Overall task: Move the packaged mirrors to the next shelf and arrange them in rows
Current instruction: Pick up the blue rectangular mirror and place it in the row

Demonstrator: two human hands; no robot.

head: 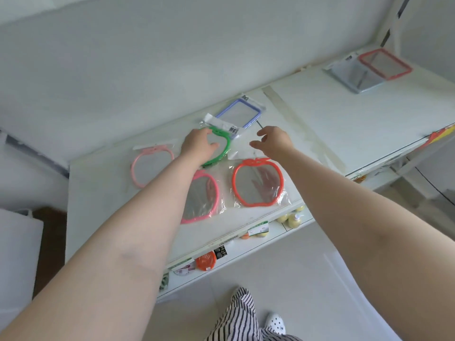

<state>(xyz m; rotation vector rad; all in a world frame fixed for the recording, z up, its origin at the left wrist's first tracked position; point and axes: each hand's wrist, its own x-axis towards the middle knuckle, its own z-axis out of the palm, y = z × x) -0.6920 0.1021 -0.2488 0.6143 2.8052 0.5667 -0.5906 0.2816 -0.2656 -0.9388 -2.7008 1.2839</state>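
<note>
Far left on the white shelf (103, 193) lies the pale pink mirror (150, 166), flat in its bag. Next to it my left hand (197, 146) rests on the green mirror (220, 150), fingers spread over the frame and thumb across its inside; I cannot tell whether I truly grip it or only press. Under my forearm lies the hot pink mirror (204, 200), so a dragged elbow could shove it out of its row. The green one overlaps the blue rectangular mirror (240, 113) behind it; sliding green could snag that slippery bag and skew both. My right hand (273, 141) hovers with fingers loosely curled and apart, holding nothing, just above the orange mirror (257, 183), which sits near the front edge and could slide off if nudged. Far right, the red rectangular mirror (385, 64) overlaps the grey mirror (354, 77).
</note>
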